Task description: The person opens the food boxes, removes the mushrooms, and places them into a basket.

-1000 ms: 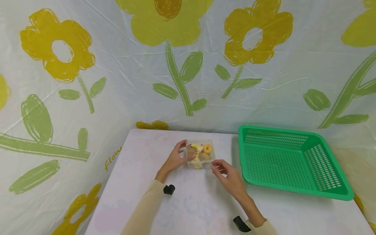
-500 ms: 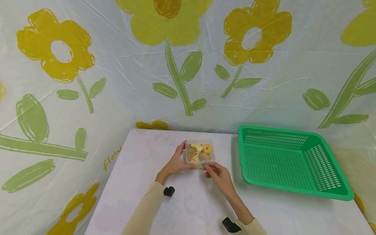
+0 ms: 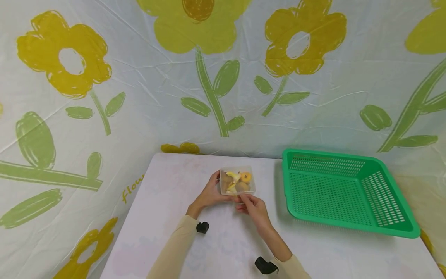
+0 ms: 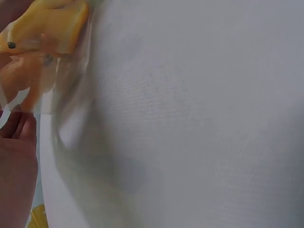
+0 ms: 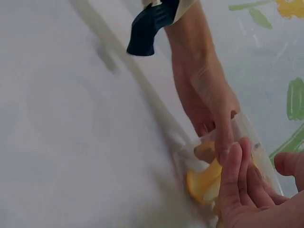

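A small clear plastic box stands near the back of the table, holding yellow, orange and brown pieces that look like bits of fruit. My left hand grips it from the left, with the thumb along the near side and the fingers at the far left. At the near edge, the fingers of my right hand touch the box close to the left thumb. In the right wrist view, those right fingers look mostly straight, with the thumb held apart. Only part of the box shows in the left wrist view.
A green plastic basket with perforated walls sits to the right on the table. Behind the table hangs a white cloth printed with yellow flowers. A dark wrist device is on my right sleeve, another on my left.
My right hand has moved left along the box's near edge, from its right corner towards the middle. My left thumb has come off the top to the near side.
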The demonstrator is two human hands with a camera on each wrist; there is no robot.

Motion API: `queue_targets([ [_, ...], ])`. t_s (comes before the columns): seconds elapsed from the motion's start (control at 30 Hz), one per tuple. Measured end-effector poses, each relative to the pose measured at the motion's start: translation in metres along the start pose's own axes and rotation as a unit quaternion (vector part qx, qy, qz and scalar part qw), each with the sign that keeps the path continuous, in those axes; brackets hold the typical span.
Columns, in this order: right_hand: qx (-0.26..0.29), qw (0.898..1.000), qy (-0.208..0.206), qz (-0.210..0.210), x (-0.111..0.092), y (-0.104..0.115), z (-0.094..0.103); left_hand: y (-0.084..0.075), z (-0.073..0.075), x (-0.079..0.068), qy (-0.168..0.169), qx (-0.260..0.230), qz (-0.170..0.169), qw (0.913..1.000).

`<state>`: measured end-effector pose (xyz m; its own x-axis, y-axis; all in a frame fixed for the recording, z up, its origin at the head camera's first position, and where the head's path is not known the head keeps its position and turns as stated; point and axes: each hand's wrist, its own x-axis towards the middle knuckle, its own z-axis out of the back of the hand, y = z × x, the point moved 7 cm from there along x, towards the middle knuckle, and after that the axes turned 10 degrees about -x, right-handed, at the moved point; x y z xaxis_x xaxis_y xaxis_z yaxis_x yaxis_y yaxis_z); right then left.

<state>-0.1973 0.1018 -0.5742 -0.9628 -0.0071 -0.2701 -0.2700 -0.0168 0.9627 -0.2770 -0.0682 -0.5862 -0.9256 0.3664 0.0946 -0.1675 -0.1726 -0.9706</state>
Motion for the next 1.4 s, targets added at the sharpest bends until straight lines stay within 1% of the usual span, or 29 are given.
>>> queue_targets([
  [0.1, 0.028, 0.999, 0.009, -0.028, 0.0, -0.002, -0.002, -0.003, -0.001, -0.001, 0.001, -0.006, -0.01, 0.9999],
  [0.2, 0.055, 0.997, 0.009, -0.049, -0.001, -0.002, -0.004, -0.002, 0.0, -0.003, 0.003, 0.003, -0.004, 1.0],
  [0.23, 0.062, 0.997, 0.007, -0.054, 0.0, -0.002, -0.005, 0.005, 0.0, -0.003, 0.005, 0.009, -0.004, 0.9999],
  [0.33, 0.073, 0.995, -0.001, -0.062, 0.0, -0.004, -0.005, 0.005, 0.001, -0.005, 0.007, 0.027, -0.011, 0.9996],
  [0.4, 0.076, 0.995, -0.01, -0.064, 0.001, -0.006, -0.005, 0.004, 0.001, -0.006, 0.009, 0.03, -0.021, 0.9993],
  [0.5, 0.083, 0.994, -0.027, -0.061, 0.001, -0.006, -0.004, 0.003, 0.0, -0.006, 0.014, 0.037, -0.022, 0.999],
  [0.63, 0.096, 0.993, -0.044, -0.052, 0.001, -0.004, -0.004, 0.002, 0.0, -0.007, 0.016, 0.046, -0.015, 0.9987],
  [0.83, 0.114, 0.991, -0.056, -0.05, -0.001, -0.002, -0.007, 0.0, 0.002, -0.008, 0.021, 0.052, -0.011, 0.9984],
  [1.0, 0.117, 0.99, -0.062, -0.048, -0.001, -0.004, -0.008, -0.001, 0.002, -0.008, 0.027, 0.055, -0.018, 0.998],
  [1.17, 0.122, 0.989, -0.071, -0.045, -0.002, -0.004, -0.008, -0.002, 0.0, -0.007, 0.037, 0.057, -0.015, 0.9976],
  [1.27, 0.118, 0.989, -0.077, -0.034, -0.001, 0.006, -0.009, -0.001, 0.001, -0.007, 0.036, 0.056, -0.011, 0.9977],
  [1.4, 0.088, 0.992, -0.085, -0.009, 0.0, 0.03, -0.008, 0.0, 0.0, -0.009, 0.036, 0.056, 0.0, 0.9978],
])
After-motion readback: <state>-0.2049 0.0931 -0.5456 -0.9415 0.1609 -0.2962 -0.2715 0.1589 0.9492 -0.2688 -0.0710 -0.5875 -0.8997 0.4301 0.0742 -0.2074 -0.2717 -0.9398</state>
